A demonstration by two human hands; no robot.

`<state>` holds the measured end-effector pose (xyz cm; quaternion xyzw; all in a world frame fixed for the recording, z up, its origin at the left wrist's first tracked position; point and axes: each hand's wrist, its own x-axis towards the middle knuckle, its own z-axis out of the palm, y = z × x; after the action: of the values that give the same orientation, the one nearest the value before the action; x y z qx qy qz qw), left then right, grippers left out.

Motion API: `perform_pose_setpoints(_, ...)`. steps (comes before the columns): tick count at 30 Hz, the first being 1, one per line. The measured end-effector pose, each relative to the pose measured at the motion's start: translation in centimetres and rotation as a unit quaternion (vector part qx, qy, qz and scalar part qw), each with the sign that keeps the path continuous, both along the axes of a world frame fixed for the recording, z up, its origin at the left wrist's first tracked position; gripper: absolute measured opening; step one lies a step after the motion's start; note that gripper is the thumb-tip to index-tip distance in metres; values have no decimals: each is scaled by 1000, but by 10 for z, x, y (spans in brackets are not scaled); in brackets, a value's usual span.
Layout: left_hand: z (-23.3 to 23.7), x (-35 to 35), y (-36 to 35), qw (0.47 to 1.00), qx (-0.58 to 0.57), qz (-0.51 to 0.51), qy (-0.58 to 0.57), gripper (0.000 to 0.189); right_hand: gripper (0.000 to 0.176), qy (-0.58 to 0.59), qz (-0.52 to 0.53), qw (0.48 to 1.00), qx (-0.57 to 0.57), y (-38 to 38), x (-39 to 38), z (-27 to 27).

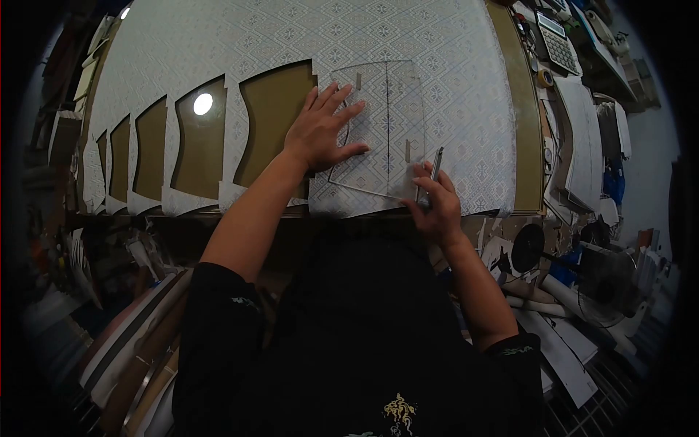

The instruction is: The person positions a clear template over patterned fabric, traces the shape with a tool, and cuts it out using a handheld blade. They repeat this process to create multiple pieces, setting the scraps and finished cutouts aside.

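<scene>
A clear template with a dark centre line and small tape strips lies on patterned pale fabric. My left hand rests flat across the template's left edge, fingers spread, holding nothing. At its lower right corner, my right hand is closed around a slim silver utility knife, whose upper end points up. Fingers hide the knife's lower end. Left of the template, several curved cut-outs in the fabric expose the brown tabletop.
A calculator and a tape roll lie along the right side, beside stacked pale sheets. A fan stands below right. Rolls of material lean at lower left. The table's front edge runs just before my body.
</scene>
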<state>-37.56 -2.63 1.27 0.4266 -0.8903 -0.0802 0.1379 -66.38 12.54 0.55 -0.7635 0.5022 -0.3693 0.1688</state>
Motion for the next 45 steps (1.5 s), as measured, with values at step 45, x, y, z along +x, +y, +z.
perform_pose_setpoints(45, -1, 1, 0, 1000, 1, 0, -3, 84, 47, 11, 3, 1000, -10, -1, 1, 5)
